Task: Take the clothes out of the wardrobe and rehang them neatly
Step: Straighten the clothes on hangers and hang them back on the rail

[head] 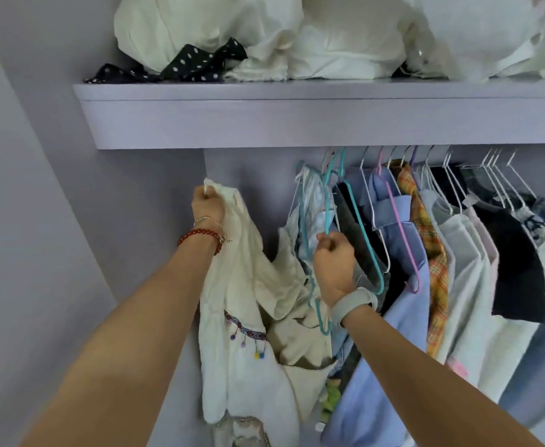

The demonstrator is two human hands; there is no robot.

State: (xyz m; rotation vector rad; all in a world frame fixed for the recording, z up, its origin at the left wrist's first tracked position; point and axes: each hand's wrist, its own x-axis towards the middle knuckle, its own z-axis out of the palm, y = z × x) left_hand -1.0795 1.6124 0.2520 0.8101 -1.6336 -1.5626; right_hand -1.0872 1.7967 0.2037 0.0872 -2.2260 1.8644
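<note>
Lilac wardrobe walls (38, 188) frame a shelf (297, 114) piled with white bundles (329, 37). Below it, shirts (403, 240) hang in a row on wire and plastic hangers. Left of them, the left hand (207, 206) holds up a cream embroidered garment (242, 317), fingers pinching its top edge. The right hand (334, 262) curls its fingers round a teal hanger (327, 201).

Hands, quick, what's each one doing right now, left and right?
Left hand: closed, gripping the top of a cream garment.
Right hand: closed, pinching a teal hanger.
</note>
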